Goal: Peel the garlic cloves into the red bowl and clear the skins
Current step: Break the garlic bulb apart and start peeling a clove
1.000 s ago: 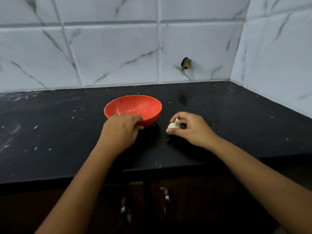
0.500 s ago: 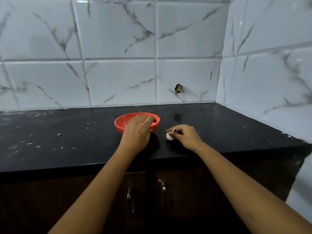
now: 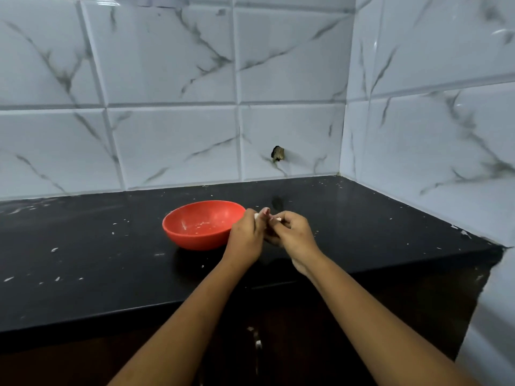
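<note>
Garlic: white garlic piece (image 3: pixel 257 216), held between both hands, just right of the round red plastic bowl (image 3: pixel 195 240).
Left hand (image 3: pixel 246 235): curled, gripping it.
Right hand (image 3: pixel 292 234): pinching it.
Done: bowl shows only flecks.
Left: likely nearly all the peeling, plus the bits on the black stone counter (image 3: pixel 83 260).

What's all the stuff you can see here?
bowl: one, red, on the countertop beside the left hand; white bits inside.
garlic: one, white, pinched between both hands, mostly hidden.
skin flecks: many, white, scattered over the countertop.
countertop: one, black, along the wall.
wall tiles: several, white, grey-veined, behind and right.
hole: one, dark, in a tile behind the hands.
cabinet handle: one, metal, below the countertop.
left hand: one, grips the garlic.
right hand: one, grips the garlic.
</note>
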Demonstrator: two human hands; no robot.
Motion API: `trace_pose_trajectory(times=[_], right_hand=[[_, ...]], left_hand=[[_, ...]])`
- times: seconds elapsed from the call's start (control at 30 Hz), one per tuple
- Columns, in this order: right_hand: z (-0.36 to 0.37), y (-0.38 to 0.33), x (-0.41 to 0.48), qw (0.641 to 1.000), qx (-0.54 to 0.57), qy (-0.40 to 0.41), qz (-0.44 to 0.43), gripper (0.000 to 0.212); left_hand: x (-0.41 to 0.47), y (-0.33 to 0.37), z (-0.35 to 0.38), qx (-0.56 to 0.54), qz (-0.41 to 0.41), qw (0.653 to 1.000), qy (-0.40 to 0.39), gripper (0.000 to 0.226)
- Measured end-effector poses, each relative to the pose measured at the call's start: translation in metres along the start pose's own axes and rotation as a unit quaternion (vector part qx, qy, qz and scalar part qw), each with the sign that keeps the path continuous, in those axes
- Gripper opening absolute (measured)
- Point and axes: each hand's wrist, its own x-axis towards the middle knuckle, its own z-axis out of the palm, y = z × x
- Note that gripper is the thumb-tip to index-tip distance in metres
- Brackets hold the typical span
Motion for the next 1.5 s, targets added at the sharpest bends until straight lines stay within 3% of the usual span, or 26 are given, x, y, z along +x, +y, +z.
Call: trace_pose_trajectory(times=[0.07,0.13,0.2,0.33,0.43,0.53,0.67,0.8,0.87,0.93,1.03,1.13,1.2,1.3,1.4,1.5], right_hand=[[0.0,-0.006,0.004,0.988,-0.148,-0.046,0.004,0.021],[-0.006,-0.015,0.008,0.942,-0.325,-0.083,-0.023,0.025],[-0.008,-0.02,0.012,0.914,-0.39,-0.108,-0.004,0.034],[-0.003,-0.022,0.013,0.961,-0.21,-0.116,0.136,0.044],[0.002,-0.029,0.012,0.976,-0.068,-0.105,0.177,0.041],[0.009,-0.025,0.009,0.988,-0.024,-0.075,0.133,0.04],[0.005,-0.005,0.005,0.981,-0.186,-0.043,-0.035,0.035],[-0.023,0.006,0.013,0.873,-0.42,-0.062,-0.239,0.034],[-0.034,0.004,0.02,0.804,-0.504,-0.103,-0.298,0.027],[-0.045,-0.001,0.029,0.72,-0.559,-0.138,-0.387,0.02],[-0.06,-0.007,0.045,0.593,-0.612,-0.203,-0.483,0.018],[-0.069,-0.01,0.063,0.535,-0.649,-0.225,-0.491,0.015],[-0.069,-0.005,0.064,0.559,-0.666,-0.211,-0.447,0.017],[-0.058,0.003,0.058,0.664,-0.65,-0.168,-0.33,0.014],[-0.046,0.004,0.054,0.798,-0.552,-0.139,-0.197,0.02],[-0.038,0.003,0.046,0.939,-0.332,-0.084,-0.029,0.031]], left_hand=[[0.005,-0.006,0.0,0.02,-0.009,1.0,0.007,0.047],[0.007,-0.011,0.002,0.034,-0.005,0.999,-0.001,0.052],[0.007,-0.011,0.005,0.05,0.015,0.999,0.005,0.06],[0.007,-0.01,0.005,0.079,0.081,0.992,0.062,0.077],[0.009,-0.005,0.002,0.07,0.136,0.983,0.102,0.084],[0.012,-0.002,0.003,0.045,0.132,0.984,0.113,0.081],[0.015,-0.002,0.009,0.015,0.069,0.992,0.103,0.055],[0.02,-0.001,0.018,-0.115,-0.076,0.99,0.013,0.058],[0.026,0.001,0.019,-0.191,-0.208,0.956,-0.083,0.063],[0.033,0.006,0.014,-0.178,-0.305,0.914,-0.197,0.062],[0.044,0.01,0.007,-0.114,-0.356,0.87,-0.323,0.062],[0.051,0.004,0.011,-0.132,-0.355,0.874,-0.304,0.061],[0.049,-0.002,0.015,-0.176,-0.316,0.898,-0.249,0.056],[0.043,-0.01,0.02,-0.229,-0.232,0.924,-0.199,0.037],[0.041,-0.018,0.024,-0.217,-0.172,0.947,-0.16,0.023],[0.04,-0.023,0.026,-0.108,-0.02,0.982,-0.154,0.01]])
